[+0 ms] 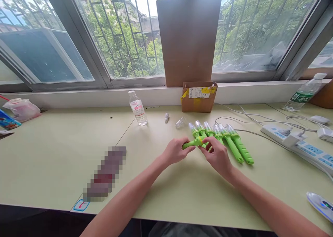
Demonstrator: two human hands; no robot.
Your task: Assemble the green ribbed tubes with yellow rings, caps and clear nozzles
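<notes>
A green plastic handle (191, 144) with a yellow ring near its right end is held between my two hands above the table. My left hand (174, 151) is closed around its left part. At the ringed end, the fingers of my right hand (218, 156) pinch it. Just behind and to the right lies a row of several green sticks (235, 143) with clear tops, partly covered by my right hand. A loose clear ribbed cap (180, 123) rests beyond my hands, and a small whitish clear piece (167, 117) lies left of it.
An open cardboard box (199, 103) stands by the window sill. Water bottles stand at left (138, 109) and far right (301, 94). Cables run to a power strip (309, 150) on the right. A blurred-out dark object (106, 176) lies at front left.
</notes>
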